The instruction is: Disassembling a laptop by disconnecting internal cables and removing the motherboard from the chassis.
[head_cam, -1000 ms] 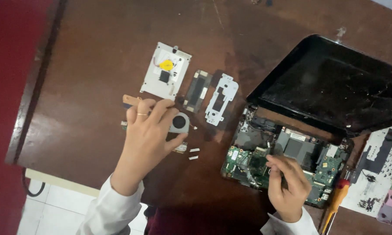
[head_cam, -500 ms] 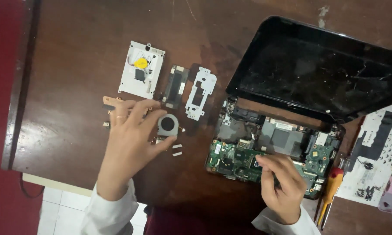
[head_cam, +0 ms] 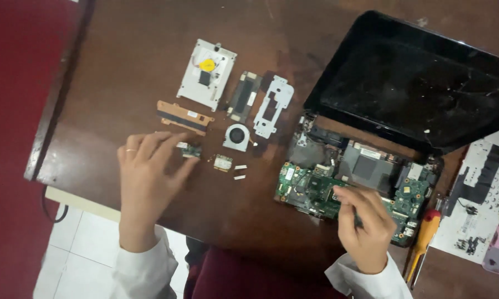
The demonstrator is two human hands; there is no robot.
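L hand point(head_cam: 149, 171) on small green board point(head_cam: 189, 149); R hand point(head_cam: 363, 221) over motherboard point(head_cam: 316, 191).

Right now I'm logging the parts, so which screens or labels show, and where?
Laptop screen: upper right on the table, dark, rectangular, dusty, unlit.
Yellow round sticker: on the silver drive bracket, top centre.
White label: small strip on the copper-coloured bar above the left hand.

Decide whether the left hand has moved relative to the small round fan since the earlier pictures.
Yes. The left hand covered the fan before; now it lies left of it, fingertips at a small green board.
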